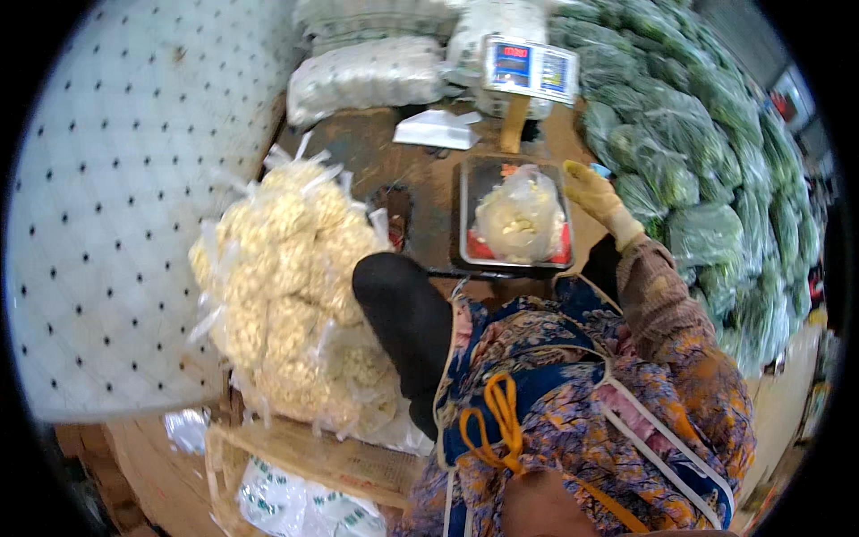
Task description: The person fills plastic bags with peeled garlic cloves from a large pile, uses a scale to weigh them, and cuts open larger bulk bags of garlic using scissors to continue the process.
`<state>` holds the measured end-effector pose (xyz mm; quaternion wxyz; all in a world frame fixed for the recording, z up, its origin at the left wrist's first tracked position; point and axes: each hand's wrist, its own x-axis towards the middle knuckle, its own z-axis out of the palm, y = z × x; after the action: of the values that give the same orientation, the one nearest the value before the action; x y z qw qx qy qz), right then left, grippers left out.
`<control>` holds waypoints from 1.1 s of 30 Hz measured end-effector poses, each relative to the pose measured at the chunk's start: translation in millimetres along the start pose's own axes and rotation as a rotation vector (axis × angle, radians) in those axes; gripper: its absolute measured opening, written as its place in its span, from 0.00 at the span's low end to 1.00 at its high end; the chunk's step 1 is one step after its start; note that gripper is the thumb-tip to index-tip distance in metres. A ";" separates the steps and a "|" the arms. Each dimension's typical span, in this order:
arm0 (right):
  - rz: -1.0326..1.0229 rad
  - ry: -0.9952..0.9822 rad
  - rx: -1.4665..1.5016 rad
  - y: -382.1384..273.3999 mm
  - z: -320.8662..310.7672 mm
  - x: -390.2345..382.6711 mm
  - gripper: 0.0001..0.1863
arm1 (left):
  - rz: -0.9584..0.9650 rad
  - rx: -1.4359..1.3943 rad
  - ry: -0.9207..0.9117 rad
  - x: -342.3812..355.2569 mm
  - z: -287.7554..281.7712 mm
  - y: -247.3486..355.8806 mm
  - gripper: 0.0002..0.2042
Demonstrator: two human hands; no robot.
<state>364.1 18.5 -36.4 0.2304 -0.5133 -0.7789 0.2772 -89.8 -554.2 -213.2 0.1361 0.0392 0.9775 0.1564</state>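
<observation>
On the black-framed tray of a weighing scale (465, 255) sits a clear plastic bag (517, 219) part filled with small pale cream pieces, its top loose. Just right of the scale is my right hand (598, 197) in a yellowish glove, fingers stretched out and holding nothing. Whether the fingertips touch the tray edge is hard to tell. My left hand does not show. A large pile of knotted clear bags (286, 268) full of similar pale pieces stands to the left, beside my dark-clad leg (403, 304).
The scale's lit display (530, 70) stands on a post behind the tray. White wrapped packs (367, 79) line the back. Bagged green vegetables (707, 152) are stacked high at right. A dotted pale sheet (134, 197) fills the left; a yellowish crate (331, 465) lies below.
</observation>
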 end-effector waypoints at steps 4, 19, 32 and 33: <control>0.078 0.073 -0.039 49.4 2.0 6.3 0.31 | 0.088 0.066 0.123 8.9 -22.6 70.2 0.13; 0.103 -0.264 -0.589 48.0 74.4 -3.7 0.31 | 1.619 -0.339 -1.000 -238.8 115.6 510.0 0.10; 0.570 0.573 1.639 68.2 23.8 4.3 0.11 | 1.279 0.220 -0.182 -210.4 122.8 608.3 0.42; 0.500 0.547 1.643 61.3 12.4 -1.5 0.11 | 1.280 0.215 -0.196 -212.9 109.7 612.8 0.42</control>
<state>397.9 34.3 -86.7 0.6349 -0.3894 -0.1186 0.6567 166.0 33.8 -65.5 0.0999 0.6407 0.7542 0.1035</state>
